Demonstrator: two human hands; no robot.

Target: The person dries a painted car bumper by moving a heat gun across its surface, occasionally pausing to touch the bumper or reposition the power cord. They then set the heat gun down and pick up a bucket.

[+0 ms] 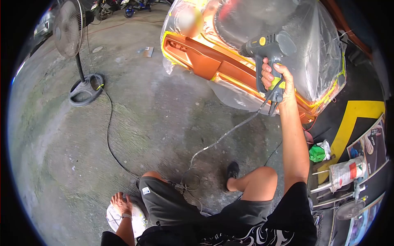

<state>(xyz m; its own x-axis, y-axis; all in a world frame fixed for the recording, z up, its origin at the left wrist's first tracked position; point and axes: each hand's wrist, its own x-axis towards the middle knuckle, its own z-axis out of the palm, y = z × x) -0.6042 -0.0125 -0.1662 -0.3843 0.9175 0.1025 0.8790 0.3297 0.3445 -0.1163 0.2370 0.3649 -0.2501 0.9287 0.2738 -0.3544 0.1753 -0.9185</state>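
Note:
My right hand (279, 80) is wrapped round the handle of a dark grey corded heat gun (262, 48) with a yellow round badge. Its nozzle points left, over a copper-orange car bumper (205, 61). Clear plastic sheeting (312, 53), edged with yellow tape, covers much of the car around that panel. From the handle a cord (230, 130) runs down to the floor near my feet. Low on the left, my left hand (121, 203) lies with fingers spread on top of a white round bucket or stool (127, 223), stained with paint.
A standing fan (69, 30) is on the concrete floor (152, 119) at the left, its cable trailing towards my knee. Motorbikes (133, 7) stand far back. To the right are a yellow floor line (349, 119), a green-and-white bag (319, 151) and a metal rack with a stained can (347, 173).

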